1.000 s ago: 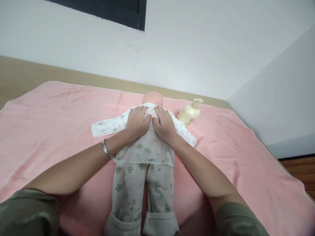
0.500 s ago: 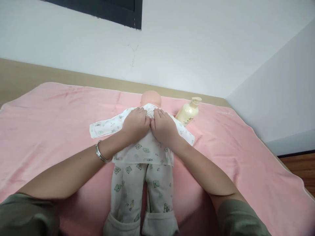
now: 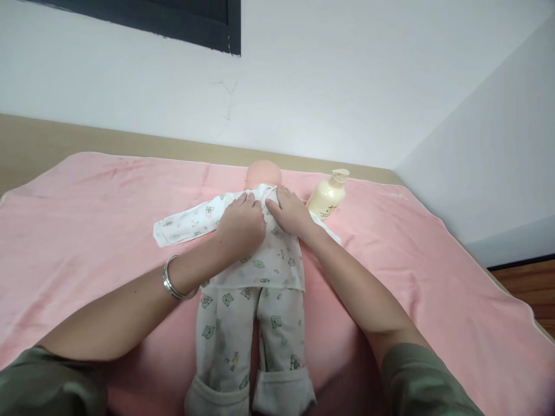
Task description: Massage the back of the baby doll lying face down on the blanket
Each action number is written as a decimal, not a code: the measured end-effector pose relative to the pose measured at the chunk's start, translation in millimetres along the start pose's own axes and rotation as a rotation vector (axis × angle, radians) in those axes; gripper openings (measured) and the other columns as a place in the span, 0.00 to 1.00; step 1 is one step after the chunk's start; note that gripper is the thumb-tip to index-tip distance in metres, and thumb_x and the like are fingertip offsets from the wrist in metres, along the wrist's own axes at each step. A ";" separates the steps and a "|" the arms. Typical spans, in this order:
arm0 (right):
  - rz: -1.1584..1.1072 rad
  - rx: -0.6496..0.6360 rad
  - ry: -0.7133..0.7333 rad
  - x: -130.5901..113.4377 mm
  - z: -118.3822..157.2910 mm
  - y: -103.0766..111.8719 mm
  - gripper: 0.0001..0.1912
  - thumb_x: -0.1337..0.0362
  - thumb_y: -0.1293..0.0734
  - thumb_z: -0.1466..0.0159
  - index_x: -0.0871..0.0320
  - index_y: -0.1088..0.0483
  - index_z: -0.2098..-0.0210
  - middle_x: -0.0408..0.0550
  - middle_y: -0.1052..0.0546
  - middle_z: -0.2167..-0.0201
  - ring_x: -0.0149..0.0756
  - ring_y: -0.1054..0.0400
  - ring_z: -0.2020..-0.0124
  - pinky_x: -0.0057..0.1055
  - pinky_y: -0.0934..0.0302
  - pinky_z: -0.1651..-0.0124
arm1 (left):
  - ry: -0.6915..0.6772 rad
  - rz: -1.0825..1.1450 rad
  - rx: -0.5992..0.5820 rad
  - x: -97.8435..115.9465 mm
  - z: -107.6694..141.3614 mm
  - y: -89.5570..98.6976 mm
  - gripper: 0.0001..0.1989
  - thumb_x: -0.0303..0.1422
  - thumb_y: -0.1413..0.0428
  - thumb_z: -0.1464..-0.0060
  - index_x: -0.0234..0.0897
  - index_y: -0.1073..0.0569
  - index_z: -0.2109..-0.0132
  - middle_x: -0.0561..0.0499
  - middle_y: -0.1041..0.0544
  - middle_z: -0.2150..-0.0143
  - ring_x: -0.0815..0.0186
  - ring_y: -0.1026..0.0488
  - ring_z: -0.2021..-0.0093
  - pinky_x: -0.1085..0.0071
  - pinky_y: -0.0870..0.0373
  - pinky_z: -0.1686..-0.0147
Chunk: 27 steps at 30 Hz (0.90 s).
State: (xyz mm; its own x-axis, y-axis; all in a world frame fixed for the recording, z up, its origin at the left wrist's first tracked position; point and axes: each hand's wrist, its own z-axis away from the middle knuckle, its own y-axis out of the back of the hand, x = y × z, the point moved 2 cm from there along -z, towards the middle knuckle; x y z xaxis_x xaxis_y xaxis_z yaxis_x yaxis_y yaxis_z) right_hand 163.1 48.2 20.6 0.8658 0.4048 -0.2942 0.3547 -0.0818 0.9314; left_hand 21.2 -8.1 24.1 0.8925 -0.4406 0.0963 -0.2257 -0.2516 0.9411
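Right now, we are resting both hands on the upper back of the doll (image 3: 263,173), which is lying between and beneath them. Our left hand (image 3: 241,228) is curling its fingers against the printed top (image 3: 277,268); its palm is hiding the fingertips, so we cannot tell whether it is pinching any fabric. Our right hand (image 3: 290,214) is lying with fingers extended and thumb apart, gripping nothing.

If the left fingers are catching the fabric, we are risking a bunched or twisted top, because the right palm is probably pinning the other side. Pressing unevenly could also be rolling the body sideways or creasing the pink cloth (image 3: 108,196) underneath. The pump bottle (image 3: 327,199) is sitting just beyond our right hand, on its outer side; an outward sweep of that hand could be knocking it over, the soft cloth likely giving it a poor footing. Around our left wrist, the silver bracelet (image 3: 173,280) is hanging near the top's lower edge, where it could be snagging the fabric as the arm is shifting.
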 end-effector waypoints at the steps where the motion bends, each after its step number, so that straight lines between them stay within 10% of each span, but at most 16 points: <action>1: 0.016 0.010 0.003 -1.4 2.5 0.0 0.27 0.55 0.47 0.27 0.70 0.33 0.41 0.66 0.26 0.41 0.55 0.34 0.37 0.52 0.41 0.33 | 0.008 0.023 0.002 -0.9 -0.5 -0.5 0.17 0.28 0.59 0.38 0.29 0.25 0.58 0.32 0.25 0.56 0.47 0.29 0.49 0.50 0.31 0.43; 8: 0.156 0.177 0.183 -40.6 45.7 -10.5 0.28 0.63 0.49 0.27 0.76 0.39 0.34 0.73 0.34 0.34 0.58 0.42 0.30 0.54 0.46 0.28 | 0.206 0.227 -0.031 -31.7 -20.0 -9.6 0.15 0.34 0.60 0.35 0.34 0.30 0.55 0.37 0.24 0.50 0.51 0.27 0.48 0.52 0.30 0.46; 16: -0.046 -0.024 0.001 -22.8 20.9 -6.0 0.32 0.61 0.48 0.27 0.75 0.47 0.29 0.67 0.44 0.27 0.58 0.53 0.25 0.58 0.56 0.25 | 0.181 0.037 0.075 -9.2 -5.3 -7.0 0.14 0.28 0.59 0.38 0.33 0.29 0.60 0.36 0.24 0.55 0.48 0.28 0.51 0.51 0.32 0.49; 27: 0.133 0.154 0.153 -33.2 38.2 -10.3 0.26 0.64 0.48 0.27 0.73 0.35 0.37 0.68 0.30 0.37 0.55 0.38 0.33 0.52 0.42 0.30 | 0.198 0.185 -0.014 -20.9 -16.8 -4.4 0.11 0.29 0.58 0.40 0.38 0.33 0.68 0.40 0.25 0.60 0.53 0.28 0.55 0.55 0.30 0.51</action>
State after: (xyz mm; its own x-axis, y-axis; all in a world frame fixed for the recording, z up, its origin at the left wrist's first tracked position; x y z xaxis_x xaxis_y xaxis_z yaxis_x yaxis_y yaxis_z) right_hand 144.1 0.8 12.6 0.8491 0.5134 -0.1240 0.3004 -0.2764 0.9129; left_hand 10.1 16.7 23.4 0.8960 -0.3003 0.3271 -0.3878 -0.1705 0.9059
